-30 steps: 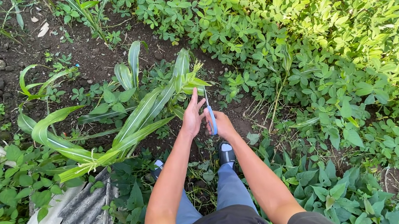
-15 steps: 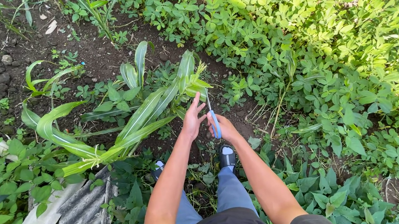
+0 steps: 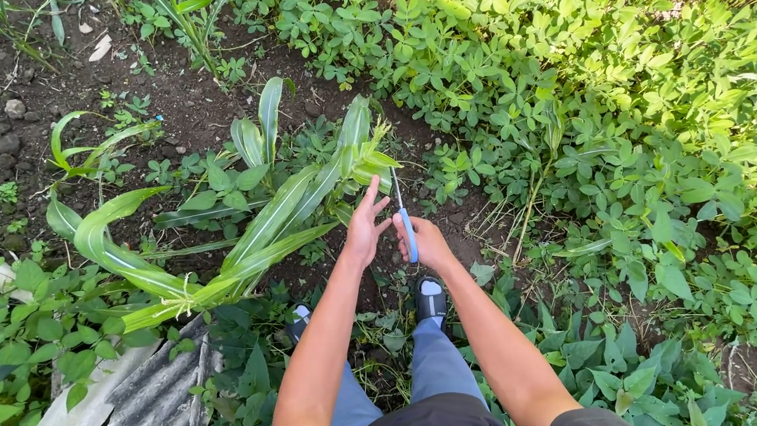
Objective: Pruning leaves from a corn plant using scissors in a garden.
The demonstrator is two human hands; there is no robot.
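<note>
Right hand [image 3: 426,241] has its grip closed on blue scissors [image 3: 407,224]; left hand [image 3: 366,227], fingers spread, holding nothing, sits just beside the blades, so a slip near the corn plant [image 3: 273,215] could nick it.

Bare soil [image 3: 180,113] lies open ahead. Long corn leaves [image 3: 269,222] crowd the left; dense groundcover [image 3: 602,86] walls the right.

blue-handled scissors [image 3: 407,229], green striped corn leaves [image 3: 269,222], grey corrugated sheet [image 3: 159,392]
</note>
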